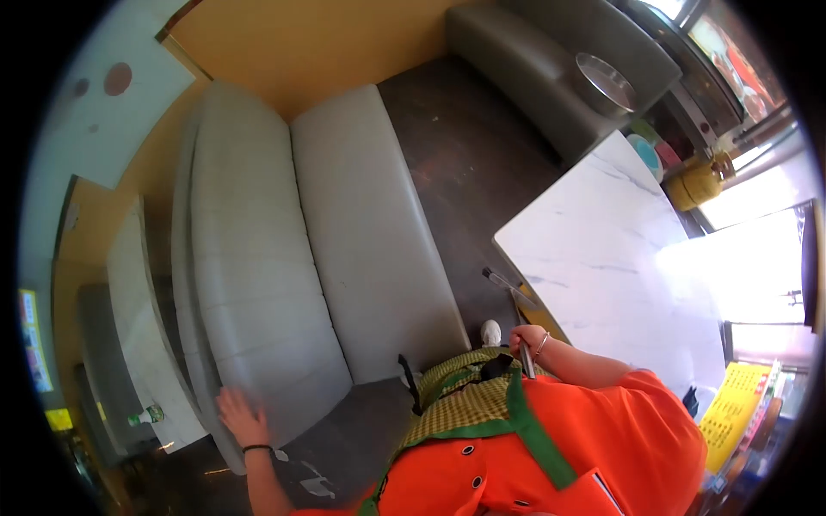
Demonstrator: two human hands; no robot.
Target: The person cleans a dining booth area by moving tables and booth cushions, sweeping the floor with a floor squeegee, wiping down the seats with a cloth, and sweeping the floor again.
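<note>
A worker's right hand [527, 340] is gripping a grey handle [527, 365] near the counter [602, 232]; the left hand [241, 416] is spreading wide by the seat back [254, 275], seemingly for balance. Any move is calling for steady grip.

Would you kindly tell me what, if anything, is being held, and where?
The right grip holds a stick-like handle near the end closest to the body; what it belongs to is unclear. The left grip holds nothing.
</note>
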